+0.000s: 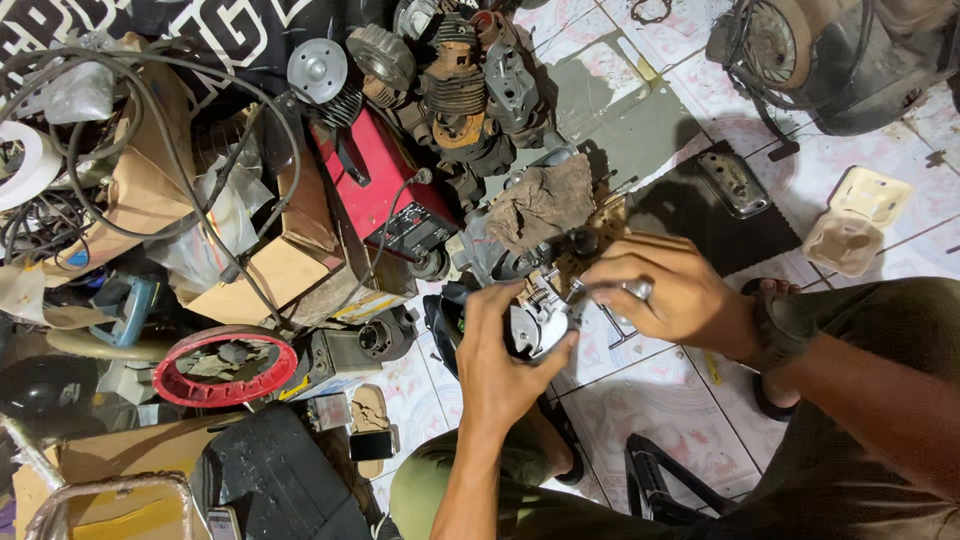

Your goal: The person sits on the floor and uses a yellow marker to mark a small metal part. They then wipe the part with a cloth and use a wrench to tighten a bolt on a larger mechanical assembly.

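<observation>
Clearly, the left hand [505,350] is closed around a small metal engine part [535,322] and holds it above the tiled floor [640,390], in front of the knees. The right hand [665,290] pinches a shiny metal tool [610,292] whose tip meets the top of this part. To do this well, I think the left hand should keep the part steady, and the tool should stay straight on its point. Around them I count one red ring [225,365], one red machine box [375,180], one open egg carton [858,222] and two finned engine cylinders [455,90].
</observation>
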